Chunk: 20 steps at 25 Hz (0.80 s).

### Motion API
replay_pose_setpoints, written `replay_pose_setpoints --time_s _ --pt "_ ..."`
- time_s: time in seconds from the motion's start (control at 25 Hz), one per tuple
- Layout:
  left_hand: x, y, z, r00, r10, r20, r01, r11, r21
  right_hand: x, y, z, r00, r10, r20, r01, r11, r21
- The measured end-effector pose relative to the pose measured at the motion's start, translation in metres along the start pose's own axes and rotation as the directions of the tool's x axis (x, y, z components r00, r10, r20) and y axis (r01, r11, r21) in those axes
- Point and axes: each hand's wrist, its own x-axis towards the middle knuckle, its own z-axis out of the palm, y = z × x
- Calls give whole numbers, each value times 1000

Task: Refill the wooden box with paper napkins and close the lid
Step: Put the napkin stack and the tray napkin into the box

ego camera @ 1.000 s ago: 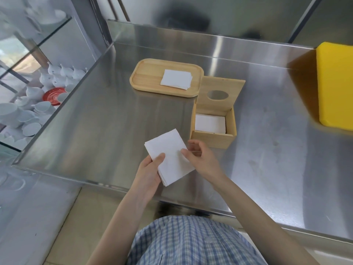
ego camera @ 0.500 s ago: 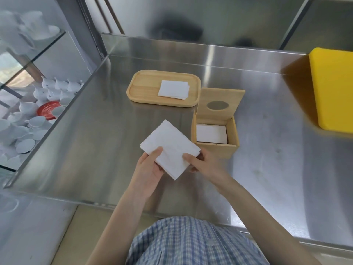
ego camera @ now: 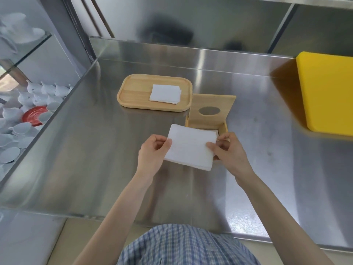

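Since half a second ago the napkin stack (ego camera: pixel 191 147) is squarer to the wooden box (ego camera: pixel 207 129) and partly over its near-left corner. Left hand (ego camera: pixel 152 153) is pinching the stack's left edge, right hand (ego camera: pixel 228 150) is gripping the right edge. Box is sitting on the steel surface (ego camera: pixel 95 150) with the lid (ego camera: pixel 211 109) tilted open; some napkins look to be inside already. Step: loading. Next, I'd judge: line the stack up with the opening and lower it in. More napkins (ego camera: pixel 165 93) are waiting on the wooden tray (ego camera: pixel 133 92).

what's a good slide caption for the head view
Both hands, left hand and right hand, hold a napkin stack over the open wooden box.
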Motion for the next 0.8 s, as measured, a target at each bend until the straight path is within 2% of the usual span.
replay_pose_setpoints --time_s 0.24,0.4,0.52,0.72,0.8 --pt "7 19 20 989 146 19 -147 974 174 12 -3 -16 996 -75 -57 66 987 -148" --pt "15 25 31 977 167 131 -199 935 293 23 -2 -25 994 -89 -61 66 951 -302" --pt "22 28 43 963 172 207 -244 881 405 35 -2 -31 991 -122 -63 78 880 -469" --pt "32 35 57 926 230 299 -373 679 632 56 -3 -33 983 -183 -5 134 737 -663" --pt "34 35 61 901 261 348 -434 548 715 64 -3 -31 982 -179 58 161 644 -748"
